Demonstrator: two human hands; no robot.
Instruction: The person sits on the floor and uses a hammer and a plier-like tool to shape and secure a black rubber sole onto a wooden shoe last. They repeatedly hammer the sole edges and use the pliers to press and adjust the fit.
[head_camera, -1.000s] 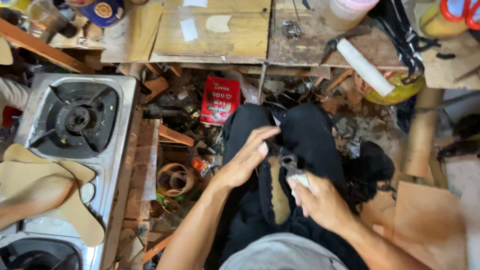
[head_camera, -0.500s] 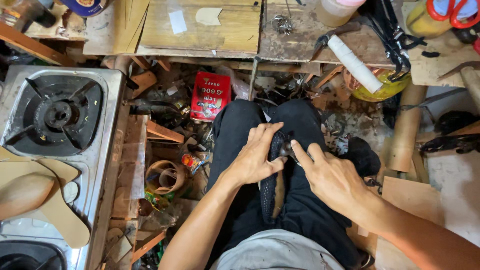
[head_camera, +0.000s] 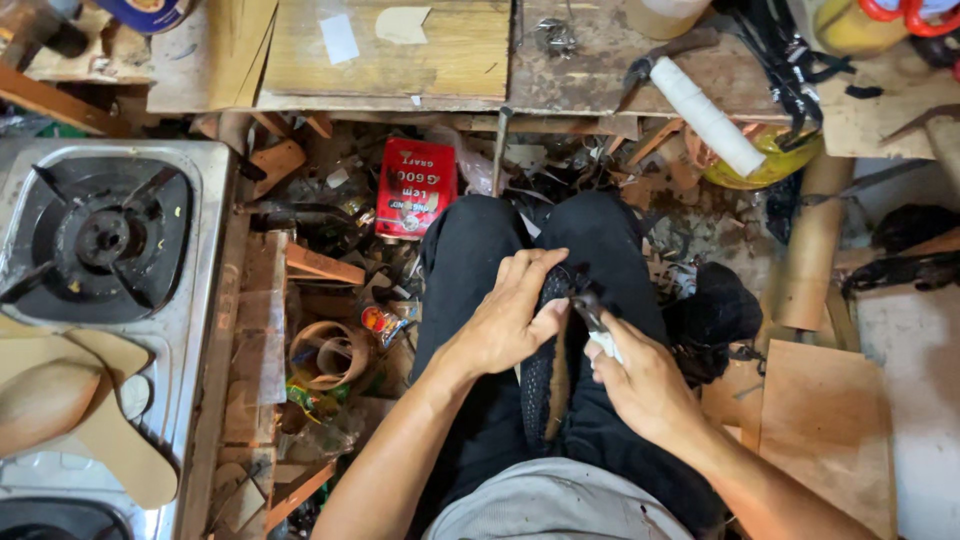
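A black shoe upper (head_camera: 541, 385) with a tan insole showing lies between my knees on my lap, toe pointing away. My left hand (head_camera: 512, 312) grips its toe end from the left, thumb pressed on the edge. My right hand (head_camera: 640, 378) holds a small metal tool with a pale handle (head_camera: 594, 316), its dark jaws touching the shoe's toe edge just beside my left thumb. My legs are in black trousers.
A gas stove (head_camera: 100, 240) stands at the left with tan insole cut-outs (head_camera: 90, 420) on it. A red tin (head_camera: 416, 187) lies among scrap on the floor. A wooden bench (head_camera: 420, 60) runs along the top, with a white roll (head_camera: 720, 115). Brown board (head_camera: 825, 430) lies right.
My right hand has drawn back toward me and now holds the tool at the toe edge. My left hand stays clamped on the shoe's toe. The view has shifted slightly.
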